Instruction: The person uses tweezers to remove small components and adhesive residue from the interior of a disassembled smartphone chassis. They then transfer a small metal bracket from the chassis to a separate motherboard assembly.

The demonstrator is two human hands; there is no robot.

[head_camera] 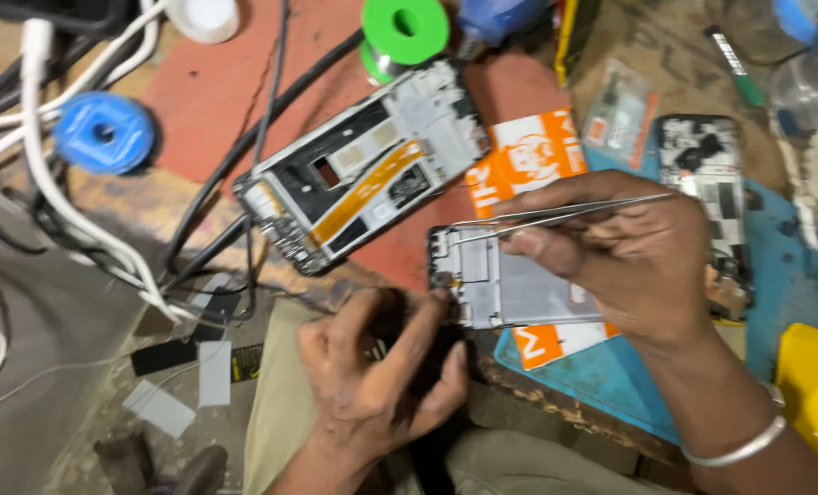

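Observation:
My right hand (638, 257) grips metal tweezers (555, 213), their tips pointing left over a small grey phone frame (510, 284) that lies on the bench edge. My left hand (381, 376) sits just below and left of that frame, fingers curled around a dark part at the frame's lower left corner; what it holds is hidden. A larger opened phone chassis (363, 179) with an orange flex strip lies tilted above, untouched.
White and black cables (51, 183) tangle at the left beside a blue spool (104, 133). A green spool (406, 32) sits at the top. Another phone board (707, 179) rests on a blue mat (794, 275); a yellow object (817, 390) is at the right edge.

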